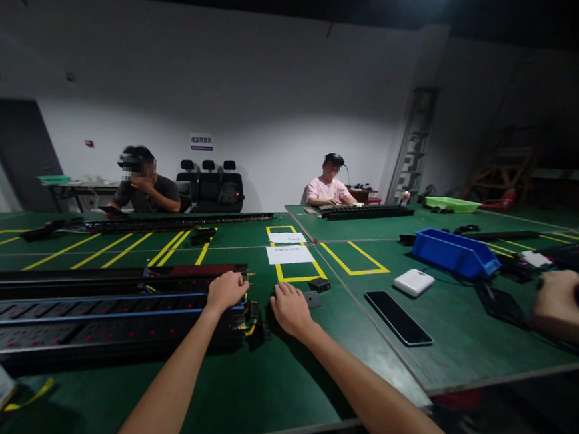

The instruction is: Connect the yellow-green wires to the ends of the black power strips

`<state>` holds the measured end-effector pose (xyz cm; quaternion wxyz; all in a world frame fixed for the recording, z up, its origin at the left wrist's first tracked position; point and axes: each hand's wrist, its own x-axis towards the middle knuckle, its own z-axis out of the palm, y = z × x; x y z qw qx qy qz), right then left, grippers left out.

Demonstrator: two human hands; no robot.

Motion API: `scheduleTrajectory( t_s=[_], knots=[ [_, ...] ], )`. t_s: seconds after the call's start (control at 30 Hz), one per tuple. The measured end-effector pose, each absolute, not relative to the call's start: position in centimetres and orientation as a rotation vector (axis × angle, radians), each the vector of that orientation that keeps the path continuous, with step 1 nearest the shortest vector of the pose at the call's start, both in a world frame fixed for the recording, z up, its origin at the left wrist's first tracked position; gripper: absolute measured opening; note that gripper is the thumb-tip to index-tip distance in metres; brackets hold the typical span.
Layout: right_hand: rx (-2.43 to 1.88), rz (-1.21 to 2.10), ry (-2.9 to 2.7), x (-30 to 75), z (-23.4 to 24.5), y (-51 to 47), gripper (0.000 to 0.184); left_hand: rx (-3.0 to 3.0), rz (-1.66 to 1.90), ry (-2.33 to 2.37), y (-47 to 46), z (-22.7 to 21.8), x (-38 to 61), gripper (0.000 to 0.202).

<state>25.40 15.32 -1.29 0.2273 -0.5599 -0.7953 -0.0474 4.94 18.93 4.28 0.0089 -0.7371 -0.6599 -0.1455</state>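
Possibly at risk on the left of the green table: long black metal rail with red dots, lying lengthwise, with loose blue and yellow wires at its right end, liable to snag or get pinched under a pressing palm. Left hand knuckles-up on that end, fingers curled over the far edge, arm stretched straight. Right hand just beside it on the table, palm down, fingers bent narrow; cannot tell whether holding anything. Farther right, flat black phone, well apart, perhaps exposed to a sweeping forearm.
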Motion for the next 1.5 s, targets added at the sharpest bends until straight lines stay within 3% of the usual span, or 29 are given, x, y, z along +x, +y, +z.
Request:
scheduleTrajectory(
  t_s=[0.2,0.4,0.6,1.5],
  knots=[
    [-1.335,-0.084,-2.161,25.5,0.4,13.7,0.028,-2.288,-0.449,-2.052,19.3,4.0,4.9,0.034],
    [-1.229,0.292,-2.289,25.8,0.9,13.2,0.020,-2.290,-0.433,-2.024,19.3,4.1,4.8,0.035],
    [-1.109,0.378,-2.474,26.6,1.3,13.1,0.015,-2.294,-0.427,-2.027,19.4,4.0,4.8,0.035],
    [-1.116,0.262,-2.500,25.3,1.0,12.7,0.012,-2.276,-0.437,-2.029,19.4,4.1,4.8,0.033]
  ],
)
